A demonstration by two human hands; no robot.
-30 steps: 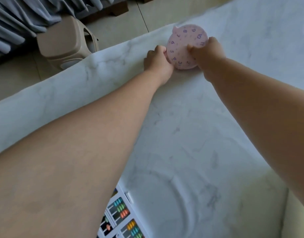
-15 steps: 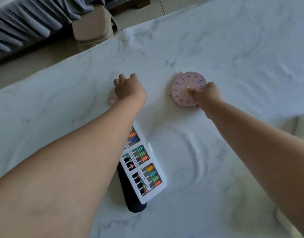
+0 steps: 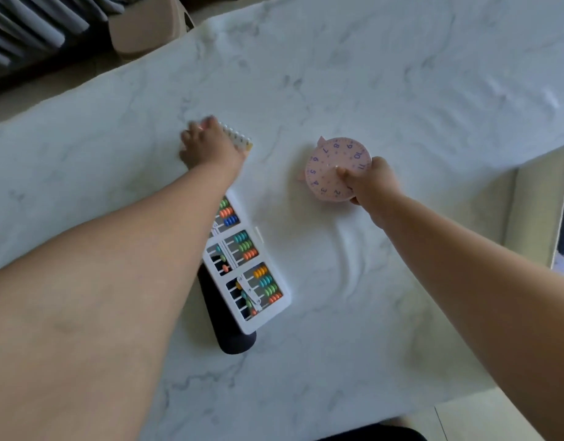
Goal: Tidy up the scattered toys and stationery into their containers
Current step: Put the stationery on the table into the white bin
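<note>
A round pink toy clock (image 3: 334, 167) with purple numbers sits on the marble-patterned table (image 3: 401, 90); my right hand (image 3: 368, 181) grips its near right edge. My left hand (image 3: 207, 146) is blurred and rests over a small pink notebook with a white spiral binding (image 3: 237, 136); whether it grips it is unclear. Under my left forearm lies a white abacus box (image 3: 248, 268) with coloured beads, on top of a dark oblong case (image 3: 226, 326).
A beige plastic stool (image 3: 143, 27) stands beyond the table's far edge, beside grey curtains (image 3: 26, 23). The table's right edge drops to pale floor (image 3: 535, 202). A dark object (image 3: 376, 434) shows at the bottom edge.
The clock has come nearer along the table with my right hand on it. My left hand let go of the clock and moved left onto the spiral notebook. More of the abacus box shows.
</note>
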